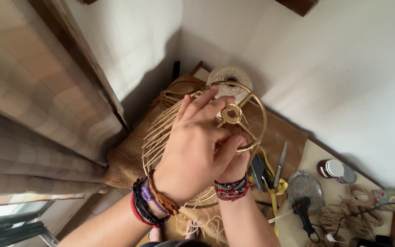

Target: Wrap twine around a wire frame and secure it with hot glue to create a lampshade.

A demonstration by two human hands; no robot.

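Over burlap-covered table | white corner walls | checked curtain left

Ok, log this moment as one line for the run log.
left hand: over wire lampshade frame, holding it | right hand: gripping frame spoke beneath | cord wraps frame's left side | twine spool behind | glue gun on table

White walls, checked curtain, window corner

wire frame gold | string spool cream | curtain tan checks | jar red, white lid | wall white
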